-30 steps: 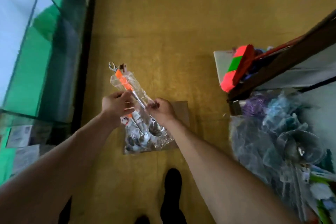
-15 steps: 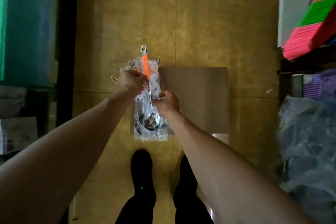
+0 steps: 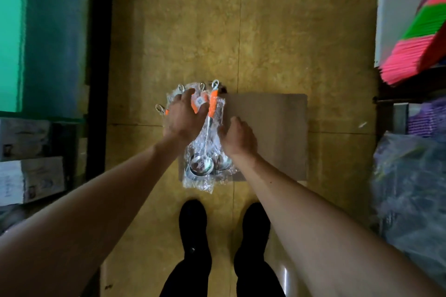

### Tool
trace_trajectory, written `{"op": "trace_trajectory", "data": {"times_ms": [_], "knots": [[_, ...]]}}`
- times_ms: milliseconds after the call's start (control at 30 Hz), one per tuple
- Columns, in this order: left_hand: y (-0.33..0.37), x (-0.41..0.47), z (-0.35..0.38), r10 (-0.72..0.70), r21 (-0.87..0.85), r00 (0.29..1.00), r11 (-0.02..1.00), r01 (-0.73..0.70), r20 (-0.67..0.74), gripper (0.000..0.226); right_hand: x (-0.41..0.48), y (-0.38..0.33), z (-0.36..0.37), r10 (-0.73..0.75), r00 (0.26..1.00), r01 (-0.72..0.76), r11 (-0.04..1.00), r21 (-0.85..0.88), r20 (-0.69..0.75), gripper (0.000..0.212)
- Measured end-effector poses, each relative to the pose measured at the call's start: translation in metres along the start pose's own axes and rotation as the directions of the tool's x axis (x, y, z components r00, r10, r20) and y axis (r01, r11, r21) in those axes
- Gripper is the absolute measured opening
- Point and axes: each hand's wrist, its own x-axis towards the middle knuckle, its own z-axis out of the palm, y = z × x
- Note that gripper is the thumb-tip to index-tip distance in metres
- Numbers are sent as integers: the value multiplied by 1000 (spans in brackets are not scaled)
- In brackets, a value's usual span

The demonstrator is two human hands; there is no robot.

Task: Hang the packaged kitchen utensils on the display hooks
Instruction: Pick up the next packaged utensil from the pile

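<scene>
My forearms are bare up to the frame's edge; below them I wear black trousers and plain black shoes.

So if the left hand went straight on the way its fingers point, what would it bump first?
Probably the metal hanging loops at the top of the wrapped ladles, just past the left hand. After them there is only bare floor. Height is hard to judge.
</scene>
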Motion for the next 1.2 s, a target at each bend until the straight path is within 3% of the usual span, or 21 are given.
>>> {"op": "trace_trajectory", "data": {"times_ms": [167, 367, 500, 633, 867, 1000, 1200], "knots": [[77, -30, -63, 341, 302, 940, 899, -318, -22, 72, -22, -9, -90, -177, 957, 147, 979, -144, -231, 70], [197, -59, -140, 574, 451, 819, 732, -510, -4, 79, -69, -12, -223, -236, 878, 167, 966, -197, -415, 75], [277, -89, -174, 712, 525, 698, 567, -634, 75, 80, -105, 0, -294, -139, 833, 67, 986, -151, -536, 75], [340, -129, -185, 818, 537, 532, 355, -765, 217, 81, -152, 24, -337, -32, 769, -13, 998, -65, -639, 73], [438, -225, -173, 897, 476, 267, 74, -876, 352, 90, -266, 100, -400, 181, 616, -158, 982, 105, -767, 87], [473, -307, -118, 889, 402, 154, -37, -915, 431, 85, -341, 176, -394, 329, 445, -255, 938, 235, -833, 73], [482, -484, -22, 852, 226, -103, -250, -942, 513, 83, -485, 302, -324, 521, 336, -439, 824, 359, -785, 73]]}}
